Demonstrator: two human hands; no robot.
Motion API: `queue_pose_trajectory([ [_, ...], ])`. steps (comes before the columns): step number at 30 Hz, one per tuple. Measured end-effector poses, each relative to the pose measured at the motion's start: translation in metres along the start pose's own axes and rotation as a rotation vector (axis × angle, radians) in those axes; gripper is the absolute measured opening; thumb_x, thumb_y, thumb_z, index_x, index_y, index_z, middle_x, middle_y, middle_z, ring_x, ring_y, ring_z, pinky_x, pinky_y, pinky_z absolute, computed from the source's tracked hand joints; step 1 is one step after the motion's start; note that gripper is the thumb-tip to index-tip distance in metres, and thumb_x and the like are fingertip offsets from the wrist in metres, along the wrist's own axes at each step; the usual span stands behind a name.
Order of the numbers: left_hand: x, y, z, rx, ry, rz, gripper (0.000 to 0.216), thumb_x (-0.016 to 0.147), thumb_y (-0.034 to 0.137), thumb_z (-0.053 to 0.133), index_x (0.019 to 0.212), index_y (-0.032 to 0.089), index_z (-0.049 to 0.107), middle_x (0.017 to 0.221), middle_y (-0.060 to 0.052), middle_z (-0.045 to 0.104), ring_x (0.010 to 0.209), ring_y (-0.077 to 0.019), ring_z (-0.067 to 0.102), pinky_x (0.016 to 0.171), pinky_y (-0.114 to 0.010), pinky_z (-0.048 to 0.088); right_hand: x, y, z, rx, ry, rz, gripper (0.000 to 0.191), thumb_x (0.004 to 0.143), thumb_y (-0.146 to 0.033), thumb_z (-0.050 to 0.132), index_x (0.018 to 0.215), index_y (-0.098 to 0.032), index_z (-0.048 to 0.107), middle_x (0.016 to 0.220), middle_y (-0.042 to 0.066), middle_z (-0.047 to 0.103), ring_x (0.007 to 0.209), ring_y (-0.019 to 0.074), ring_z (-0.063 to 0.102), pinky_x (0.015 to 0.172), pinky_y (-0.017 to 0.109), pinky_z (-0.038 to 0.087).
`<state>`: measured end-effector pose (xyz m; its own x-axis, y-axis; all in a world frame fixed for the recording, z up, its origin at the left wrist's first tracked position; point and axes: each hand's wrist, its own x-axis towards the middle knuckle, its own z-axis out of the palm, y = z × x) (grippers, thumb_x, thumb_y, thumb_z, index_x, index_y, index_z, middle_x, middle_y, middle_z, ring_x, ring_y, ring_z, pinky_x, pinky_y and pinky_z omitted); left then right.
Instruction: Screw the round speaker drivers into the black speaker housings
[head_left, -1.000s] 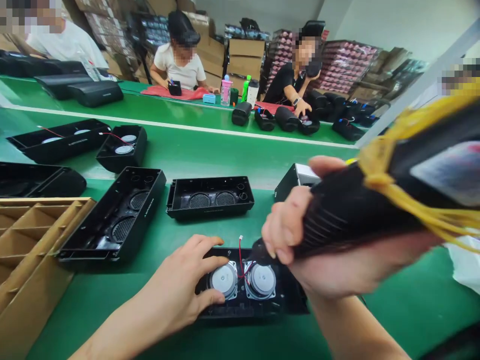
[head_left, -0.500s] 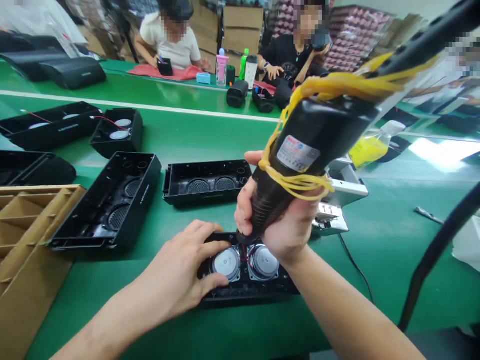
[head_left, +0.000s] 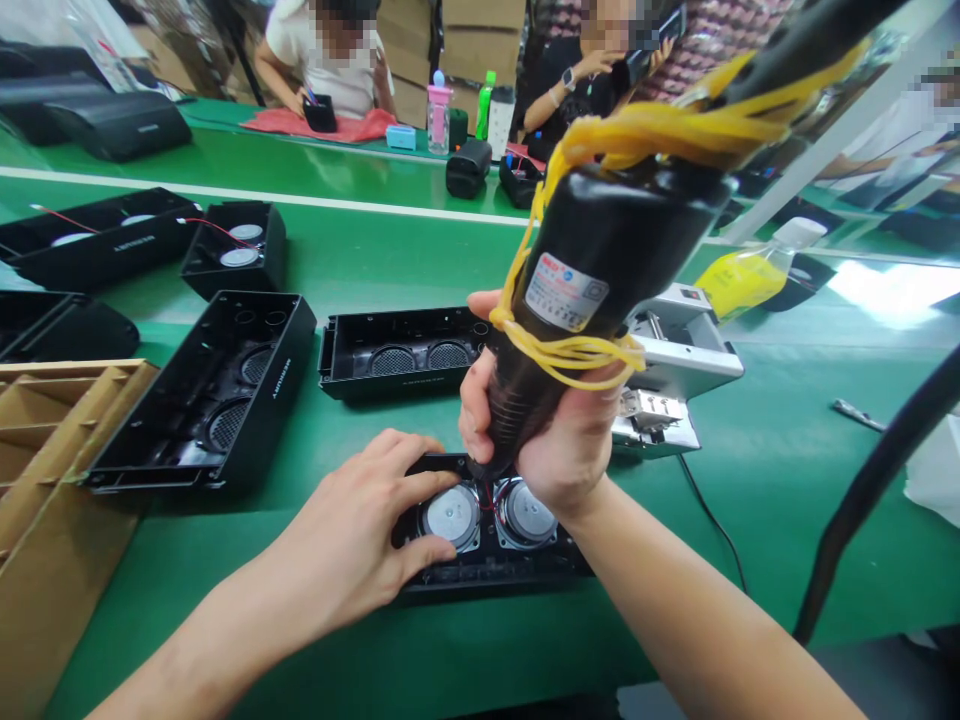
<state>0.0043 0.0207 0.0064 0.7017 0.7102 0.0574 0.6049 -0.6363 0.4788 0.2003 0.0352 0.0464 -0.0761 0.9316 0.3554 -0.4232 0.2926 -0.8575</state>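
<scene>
In the head view, my right hand [head_left: 559, 440] is wrapped around a black electric screwdriver [head_left: 592, 270] bound with yellow rubber bands. The tool leans down towards a black speaker housing [head_left: 495, 585], and its tip is hidden behind my fingers. Two round silver speaker drivers sit side by side in that housing: the left driver [head_left: 450, 517] and the right driver [head_left: 527, 512], with thin red wire between them. My left hand [head_left: 367, 520] grips the housing's left end, thumb and index finger on either side of the left driver.
Open black housings [head_left: 405, 355] lie beyond my hands, another housing [head_left: 217, 400] to the left. A cardboard divider box [head_left: 82, 530] stands at the left edge. On the right are a silver machine [head_left: 675, 360], a yellow bottle [head_left: 757, 265] and a black cable [head_left: 862, 520]. Two people sit across the table.
The view has shifted slightly, and the screwdriver appears a little further left and more upright. Both hands keep their holds. The person at the far right has raised a hand.
</scene>
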Motion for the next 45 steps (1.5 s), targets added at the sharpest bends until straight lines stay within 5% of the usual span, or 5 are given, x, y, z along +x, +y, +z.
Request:
queue_pose_trajectory([
  [10, 0.001, 0.001, 0.0, -0.009, -0.021, -0.001, 0.037, 0.09, 0.036, 0.084, 0.125, 0.035, 0.074, 0.132, -0.002, 0.066, 0.118, -0.0287, 0.06, 0.097, -0.042, 0.058, -0.006, 0.007, 0.0, 0.01, -0.08, -0.006, 0.063, 0.09, -0.086, 0.057, 0.081, -0.024, 0.057, 0.067, -0.005, 0.057, 0.046, 0.0095, 0.048, 0.043, 0.023, 0.038],
  [18, 0.002, -0.001, 0.0, 0.0, -0.018, -0.017, 0.039, 0.086, 0.03, 0.088, 0.122, 0.035, 0.074, 0.13, -0.002, 0.066, 0.118, -0.029, 0.062, 0.094, -0.042, 0.059, -0.007, 0.017, -0.006, 0.02, -0.149, 0.045, 0.073, 0.084, -0.089, 0.059, 0.12, -0.026, 0.061, 0.062, -0.007, 0.054, 0.042, 0.0111, 0.042, 0.038, 0.022, 0.034],
  [32, 0.001, -0.005, 0.006, 0.033, -0.008, -0.027, 0.034, 0.084, 0.031, 0.087, 0.116, 0.036, 0.076, 0.131, -0.002, 0.071, 0.114, -0.0313, 0.069, 0.09, -0.045, 0.062, -0.006, 0.013, 0.001, -0.006, -0.192, -0.017, 0.061, 0.092, -0.084, 0.056, 0.078, -0.024, 0.055, 0.06, -0.003, 0.053, 0.048, 0.0124, 0.048, 0.045, 0.026, 0.042],
  [38, -0.005, -0.022, 0.016, 0.078, 0.082, 0.063, 0.045, 0.087, 0.045, 0.083, 0.131, 0.045, 0.072, 0.14, 0.0, 0.069, 0.118, -0.0302, 0.071, 0.092, -0.042, 0.067, -0.011, -0.059, -0.012, 0.054, 0.078, -0.181, 0.055, 0.085, -0.079, 0.073, 0.111, -0.031, 0.071, 0.067, -0.005, 0.063, 0.041, 0.0124, 0.047, 0.038, 0.025, 0.04],
  [45, -0.006, -0.029, 0.025, 0.072, 0.154, 0.102, 0.039, 0.092, 0.045, 0.077, 0.131, 0.042, 0.073, 0.142, -0.002, 0.068, 0.121, -0.0301, 0.07, 0.095, -0.041, 0.067, -0.015, -0.119, -0.089, -0.397, 0.416, -0.615, 0.065, 0.087, -0.084, 0.063, 0.106, -0.022, 0.072, 0.056, -0.005, 0.059, 0.035, 0.0125, 0.046, 0.031, 0.023, 0.038],
])
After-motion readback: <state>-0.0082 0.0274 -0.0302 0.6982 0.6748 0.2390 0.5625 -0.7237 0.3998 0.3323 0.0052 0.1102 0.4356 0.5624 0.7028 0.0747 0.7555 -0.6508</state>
